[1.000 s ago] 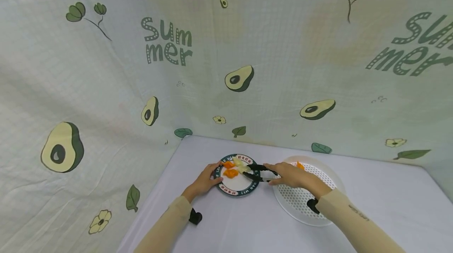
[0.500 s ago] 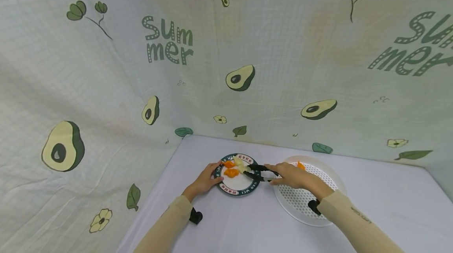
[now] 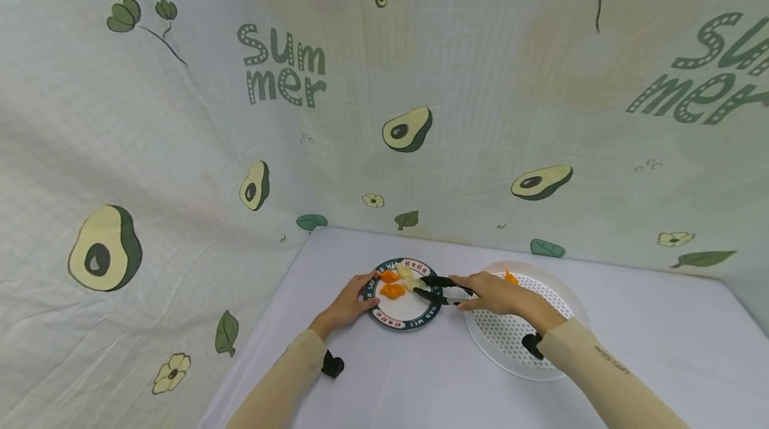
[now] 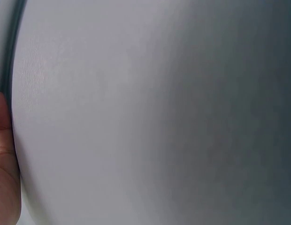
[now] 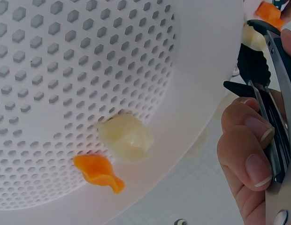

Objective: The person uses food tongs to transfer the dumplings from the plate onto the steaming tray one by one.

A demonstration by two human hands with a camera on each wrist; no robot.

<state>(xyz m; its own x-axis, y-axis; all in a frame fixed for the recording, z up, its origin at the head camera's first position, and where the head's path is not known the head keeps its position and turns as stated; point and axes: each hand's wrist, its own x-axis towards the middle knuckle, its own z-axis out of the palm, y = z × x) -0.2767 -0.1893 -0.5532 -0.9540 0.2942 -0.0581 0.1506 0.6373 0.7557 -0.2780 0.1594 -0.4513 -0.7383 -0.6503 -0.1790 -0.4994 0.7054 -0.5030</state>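
The left hand (image 3: 347,304) grips the left rim of a round plate (image 3: 401,324) with a dark green patterned border. On the plate lie orange pieces (image 3: 393,291) and pale yellow pieces (image 3: 404,271). From the right, the right hand (image 3: 494,294) holds black-tipped metal tongs (image 3: 441,299), their tips spread apart at the pale pieces. In the right wrist view, curled fingers (image 5: 248,154) wrap the tongs (image 5: 277,112). The left wrist view shows part of the left hand (image 4: 5,168) at the left edge, beside a blurred pale surface.
A white perforated tray (image 3: 510,365) sits under the right forearm. It holds an orange piece (image 5: 97,171) and a pale yellow piece (image 5: 126,138) near its rim. A patterned cloth (image 3: 336,82) hangs behind the white table (image 3: 372,389).
The head view has shifted slightly. Both hands, the plate and the tongs keep nearly the same positions relative to each other.
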